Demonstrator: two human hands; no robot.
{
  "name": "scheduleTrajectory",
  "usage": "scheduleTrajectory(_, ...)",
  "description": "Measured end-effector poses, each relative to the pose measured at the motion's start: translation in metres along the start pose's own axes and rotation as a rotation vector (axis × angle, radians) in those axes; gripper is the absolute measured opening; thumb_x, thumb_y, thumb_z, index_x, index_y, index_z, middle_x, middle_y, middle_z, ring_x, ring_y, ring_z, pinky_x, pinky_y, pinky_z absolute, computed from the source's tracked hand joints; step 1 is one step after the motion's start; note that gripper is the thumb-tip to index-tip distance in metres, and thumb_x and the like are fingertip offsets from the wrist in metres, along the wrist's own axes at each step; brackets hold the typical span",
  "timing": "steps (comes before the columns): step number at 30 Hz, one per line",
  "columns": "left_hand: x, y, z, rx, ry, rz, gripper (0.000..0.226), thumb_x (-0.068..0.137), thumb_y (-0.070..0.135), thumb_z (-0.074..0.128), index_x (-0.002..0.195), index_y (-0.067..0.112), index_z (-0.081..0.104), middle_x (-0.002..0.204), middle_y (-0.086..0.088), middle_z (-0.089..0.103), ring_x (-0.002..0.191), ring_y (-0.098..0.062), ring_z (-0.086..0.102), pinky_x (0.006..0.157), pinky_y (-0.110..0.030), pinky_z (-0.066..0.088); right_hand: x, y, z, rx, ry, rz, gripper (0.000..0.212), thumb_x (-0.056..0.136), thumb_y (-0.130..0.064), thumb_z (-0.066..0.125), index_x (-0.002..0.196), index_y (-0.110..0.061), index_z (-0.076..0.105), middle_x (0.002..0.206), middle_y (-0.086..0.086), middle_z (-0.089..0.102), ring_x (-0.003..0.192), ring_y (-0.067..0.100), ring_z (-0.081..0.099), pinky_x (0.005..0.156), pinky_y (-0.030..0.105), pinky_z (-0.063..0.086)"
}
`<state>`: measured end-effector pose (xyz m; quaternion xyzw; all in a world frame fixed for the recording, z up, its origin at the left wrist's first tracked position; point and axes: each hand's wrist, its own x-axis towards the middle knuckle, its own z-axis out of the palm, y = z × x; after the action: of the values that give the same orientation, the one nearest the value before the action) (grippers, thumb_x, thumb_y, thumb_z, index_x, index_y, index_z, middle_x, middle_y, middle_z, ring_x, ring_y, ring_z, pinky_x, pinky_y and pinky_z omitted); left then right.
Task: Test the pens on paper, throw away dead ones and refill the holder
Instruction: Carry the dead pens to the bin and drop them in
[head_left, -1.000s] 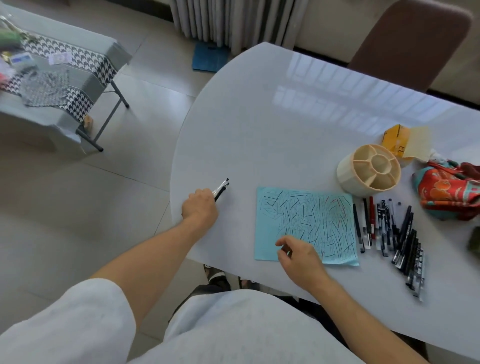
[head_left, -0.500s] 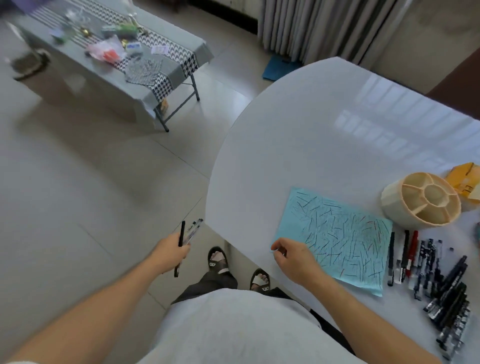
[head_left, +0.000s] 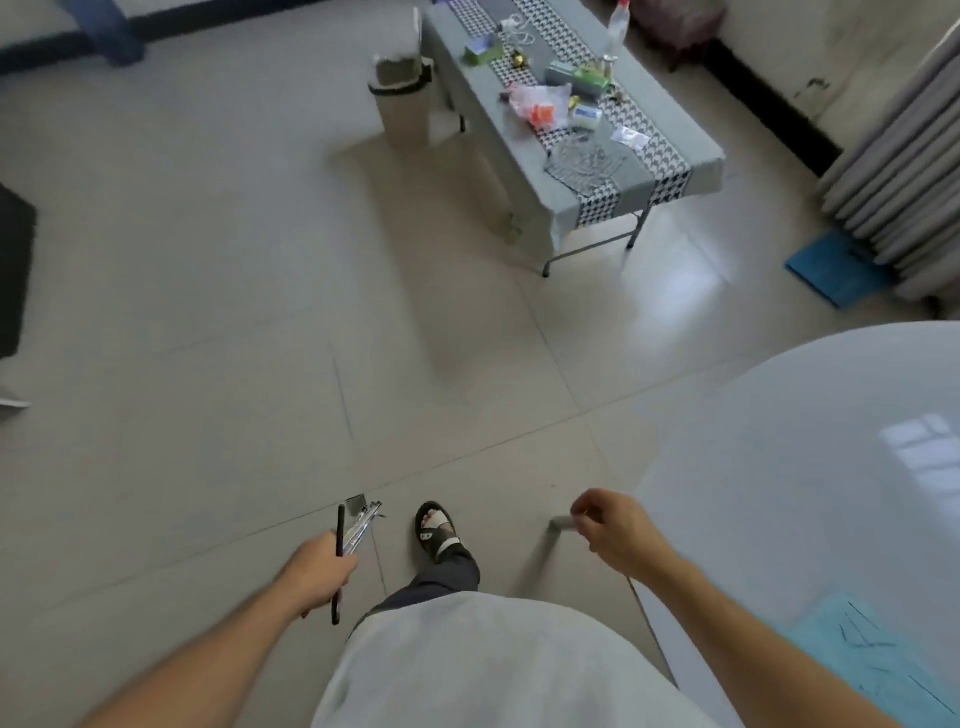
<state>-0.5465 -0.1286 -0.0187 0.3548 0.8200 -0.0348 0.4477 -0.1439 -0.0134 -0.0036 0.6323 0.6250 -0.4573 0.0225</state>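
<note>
Standing now, right hand (head_left: 618, 530) off paper (head_left: 878, 660), pens (head_left: 349, 540) still gripped.

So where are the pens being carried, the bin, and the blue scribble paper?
pens (head_left: 349, 540): head view, on the bundle just above the left hand's grip.
bin (head_left: 404, 106): head view, on its front wall, beside the low table.
blue paper (head_left: 852, 652): head view, on the scribbled sheet's visible corner.
</note>
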Motion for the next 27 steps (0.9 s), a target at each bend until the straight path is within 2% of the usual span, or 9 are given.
scheduleTrajectory(2,0.019,-0.011,-0.02,-0.035,-0.002,-0.023,0.006,0.081,0.017,0.054,0.084,0.012,0.054,0.072,-0.011,0.07,0.053,-0.025,0.062,0.046,-0.025,0.042,0.033,-0.028,0.003,0.024,-0.031,0.036,0.016,0.09,-0.012,0.058,0.089,-0.023,0.069,0.073,0.002,0.073,0.06,0.015,0.07,0.059,0.029,0.056)
scheduleTrajectory(5,0.048,-0.021,-0.056,-0.04,-0.009,-0.058,0.007,0.083,0.017,0.054,0.086,0.011,0.053,0.078,-0.015,0.069,0.058,-0.027,0.06,0.05,-0.028,0.043,0.078,-0.062,0.002,0.058,-0.048,0.114,0.02,0.09,-0.005,0.057,0.087,-0.019,0.07,0.081,0.013,0.074,0.049,0.011,0.065,0.048,0.024,0.052)
scheduleTrajectory(11,0.1,-0.014,-0.138,-0.052,0.018,-0.08,0.004,0.081,0.018,0.051,0.083,0.015,0.051,0.081,-0.011,0.067,0.068,-0.027,0.064,0.051,-0.028,0.047,0.144,-0.099,-0.019,0.041,-0.054,0.278,0.016,0.092,-0.004,0.056,0.092,-0.01,0.07,0.08,0.014,0.075,0.057,0.022,0.069,0.054,0.03,0.056)
scheduleTrajectory(17,0.154,0.004,-0.194,-0.129,-0.033,-0.11,0.011,0.079,0.021,0.052,0.085,0.012,0.052,0.076,-0.012,0.066,0.051,-0.025,0.053,0.043,-0.024,0.041,0.188,-0.12,-0.04,0.123,-0.021,0.428,0.015,0.091,-0.001,0.056,0.09,-0.002,0.071,0.079,0.021,0.074,0.049,0.026,0.064,0.05,0.031,0.052)
scheduleTrajectory(22,0.206,0.033,-0.235,-0.191,-0.08,-0.149,0.006,0.081,0.013,0.053,0.086,0.009,0.051,0.073,-0.014,0.062,0.05,-0.026,0.052,0.04,-0.024,0.039,0.245,-0.136,-0.055,0.148,-0.05,0.522,0.016,0.091,0.003,0.053,0.09,0.003,0.069,0.067,0.018,0.068,0.047,0.026,0.057,0.049,0.028,0.043)
scheduleTrajectory(27,0.268,0.078,-0.294,-0.252,-0.051,-0.205,0.006,0.082,0.009,0.053,0.086,0.006,0.051,0.07,-0.017,0.06,0.053,-0.028,0.054,0.046,-0.028,0.04,0.343,-0.182,-0.091,0.179,-0.088,0.513,0.016,0.093,0.002,0.051,0.093,0.003,0.068,0.069,0.019,0.068,0.051,0.027,0.056,0.052,0.029,0.043)
